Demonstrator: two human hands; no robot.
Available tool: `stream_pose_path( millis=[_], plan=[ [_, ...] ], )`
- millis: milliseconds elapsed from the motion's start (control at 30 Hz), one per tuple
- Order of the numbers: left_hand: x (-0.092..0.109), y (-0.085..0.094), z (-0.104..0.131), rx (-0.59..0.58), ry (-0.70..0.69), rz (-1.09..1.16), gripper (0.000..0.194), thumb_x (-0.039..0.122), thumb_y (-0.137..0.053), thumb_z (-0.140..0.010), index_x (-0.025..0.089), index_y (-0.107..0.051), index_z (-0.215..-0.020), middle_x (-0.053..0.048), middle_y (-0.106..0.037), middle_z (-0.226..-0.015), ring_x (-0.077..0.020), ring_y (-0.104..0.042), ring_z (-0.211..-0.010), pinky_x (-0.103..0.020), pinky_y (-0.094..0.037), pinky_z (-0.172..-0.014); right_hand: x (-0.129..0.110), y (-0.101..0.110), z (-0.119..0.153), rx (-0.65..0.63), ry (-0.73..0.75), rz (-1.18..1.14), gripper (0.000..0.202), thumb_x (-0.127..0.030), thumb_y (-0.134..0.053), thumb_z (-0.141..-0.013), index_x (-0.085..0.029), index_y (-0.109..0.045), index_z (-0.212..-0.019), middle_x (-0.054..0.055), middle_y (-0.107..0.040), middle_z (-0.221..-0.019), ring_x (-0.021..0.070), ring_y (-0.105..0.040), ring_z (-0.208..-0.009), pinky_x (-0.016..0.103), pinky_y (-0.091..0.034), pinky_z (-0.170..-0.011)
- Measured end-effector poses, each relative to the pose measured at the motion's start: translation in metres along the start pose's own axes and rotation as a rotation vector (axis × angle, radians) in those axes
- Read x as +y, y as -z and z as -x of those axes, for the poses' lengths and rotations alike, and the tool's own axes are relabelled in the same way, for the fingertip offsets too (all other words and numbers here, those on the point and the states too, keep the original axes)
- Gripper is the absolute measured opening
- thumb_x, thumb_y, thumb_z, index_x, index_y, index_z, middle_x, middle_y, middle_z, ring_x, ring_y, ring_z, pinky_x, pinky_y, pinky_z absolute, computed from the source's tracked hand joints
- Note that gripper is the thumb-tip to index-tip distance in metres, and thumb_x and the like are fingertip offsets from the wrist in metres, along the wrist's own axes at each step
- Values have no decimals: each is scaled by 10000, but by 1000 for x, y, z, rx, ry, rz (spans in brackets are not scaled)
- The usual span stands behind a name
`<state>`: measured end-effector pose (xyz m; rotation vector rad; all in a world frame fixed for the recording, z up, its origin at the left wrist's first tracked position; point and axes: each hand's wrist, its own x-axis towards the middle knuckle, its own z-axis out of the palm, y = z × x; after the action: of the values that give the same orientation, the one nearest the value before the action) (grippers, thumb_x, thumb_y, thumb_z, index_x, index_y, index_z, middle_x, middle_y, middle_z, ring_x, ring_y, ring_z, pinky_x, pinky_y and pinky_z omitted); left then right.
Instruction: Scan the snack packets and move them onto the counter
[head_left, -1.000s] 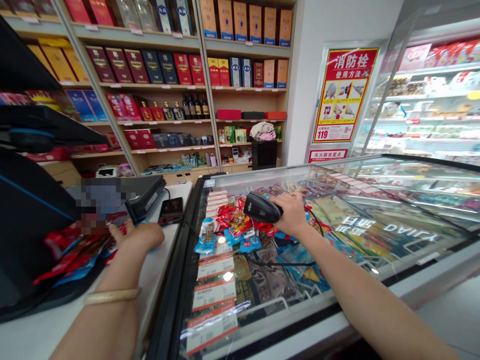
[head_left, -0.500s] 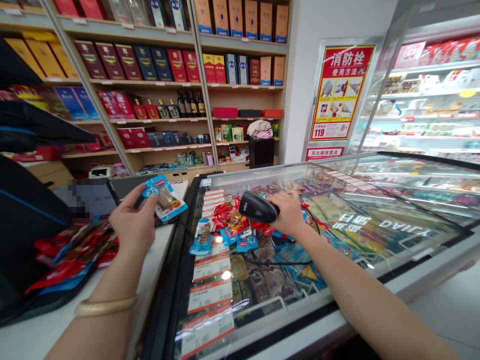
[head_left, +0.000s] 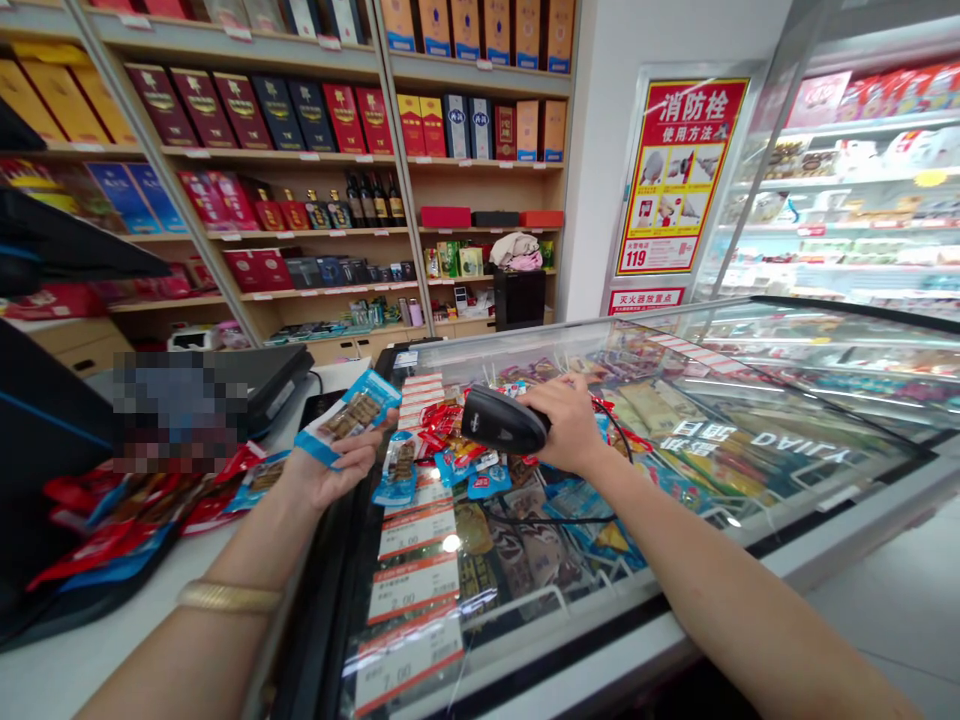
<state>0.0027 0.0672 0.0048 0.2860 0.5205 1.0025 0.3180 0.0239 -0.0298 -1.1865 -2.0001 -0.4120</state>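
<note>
My left hand [head_left: 341,470] holds a blue-edged snack packet [head_left: 354,412] with brown pieces in its clear window. The packet rests tilted over the fingers, above the gap between counter and freezer. In my right hand [head_left: 568,422] is a black barcode scanner [head_left: 501,420], its head pointing left toward the packet but apart from it. Below the scanner, red and blue snack packets [head_left: 442,430] lie heaped on the freezer's glass top. One blue packet [head_left: 397,468] lies at the heap's left edge. More red packets [head_left: 150,515] and a blue packet [head_left: 259,480] lie on the counter.
The glass-topped freezer [head_left: 750,560] fills the right side, with price labels [head_left: 412,590] along its left edge. The scanner's black cable [head_left: 555,521] loops over the glass. A dark monitor stand [head_left: 45,450] stands on the white counter [head_left: 202,590]. Shelves of boxes and bottles stand behind.
My left hand has moved right toward the scanner and turned; its packet now shows several brown pieces. A blue packet shows on the counter where my hand was. The right hand stays nearly still.
</note>
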Motion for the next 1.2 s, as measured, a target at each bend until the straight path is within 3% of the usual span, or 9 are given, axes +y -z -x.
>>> stream_pose_path(
  millis=[133, 233, 333, 400, 467, 567, 833, 1067, 1200],
  plan=[
    [-1, 4, -5, 48, 43, -70, 385, 153, -311, -987, 88, -539, -1289, -3, -504, -664, -49, -321, -312, -162, -260, -244, -4, 3, -1, -15, 43, -25, 233, -384, -648, -759, -247, -720, -932, 35, -737, -851, 214, -581, -832, 398, -250, -895],
    [-5, 2, -6, 52, 76, -106, 409, 181, -342, -983, 86, -546, -1324, 0, -485, -622, -74, -335, -342, -165, -284, -260, -6, 4, -2, -8, 50, -44, 220, -377, -625, -771, -242, -717, -920, 32, -723, -808, 204, -572, -796, 399, -248, -892],
    [-11, -4, -6, 73, 75, -166, 470, 279, -389, -985, 46, -531, -1368, -49, -550, -633, -132, -502, -439, -197, -426, -341, -7, 5, -2, 4, 61, -71, 220, -366, -623, -764, -238, -717, -916, 33, -724, -805, 202, -576, -799, 393, -250, -884],
    [-16, -6, -7, 92, 33, -222, 518, 329, -404, -979, 42, -525, -1394, -139, -665, -772, -199, -649, -598, -281, -569, -489, -9, 6, -2, -5, 70, -81, 218, -345, -620, -758, -239, -719, -921, 34, -734, -826, 203, -583, -814, 390, -251, -880],
    [-19, -7, -8, 81, -19, -268, 544, 349, -423, -968, 60, -524, -1418, -211, -725, -985, -265, -729, -805, -375, -632, -662, -11, 6, -3, -29, 70, -81, 217, -337, -613, -759, -243, -720, -923, 34, -742, -841, 205, -588, -820, 391, -251, -878],
    [-20, -6, -10, 50, -62, -315, 559, 329, -439, -957, 59, -518, -1440, -240, -712, -1189, -293, -739, -965, -419, -633, -782, -13, 4, -3, -50, 82, -89, 221, -340, -612, -753, -241, -718, -919, 27, -746, -828, 202, -592, -805, 393, -249, -875],
    [-20, -7, -12, 0, -83, -432, 575, 290, -426, -941, 50, -507, -1458, -259, -702, -1228, -345, -728, -1046, -534, -608, -865, -16, -1, -2, -117, 128, -81, 219, -286, -616, -740, -237, -701, -936, 12, -749, -849, 190, -616, -811, 401, -246, -887],
    [-23, -9, -12, 21, -85, -404, 572, 280, -402, -970, 59, -457, -1494, -244, -709, -1223, -309, -744, -1004, -443, -635, -778, -18, 1, -2, -163, 132, -111, 253, -293, -631, -707, -237, -706, -942, 24, -759, -879, 209, -631, -852, 398, -255, -892],
    [-24, -8, -11, -20, -101, -409, 557, 298, -409, -979, 53, -492, -1473, -250, -692, -1257, -314, -728, -1055, -470, -620, -851, -18, 1, -3, -149, 127, -109, 241, -295, -622, -720, -235, -703, -940, 24, -770, -876, 204, -631, -838, 398, -253, -887]
  ],
)
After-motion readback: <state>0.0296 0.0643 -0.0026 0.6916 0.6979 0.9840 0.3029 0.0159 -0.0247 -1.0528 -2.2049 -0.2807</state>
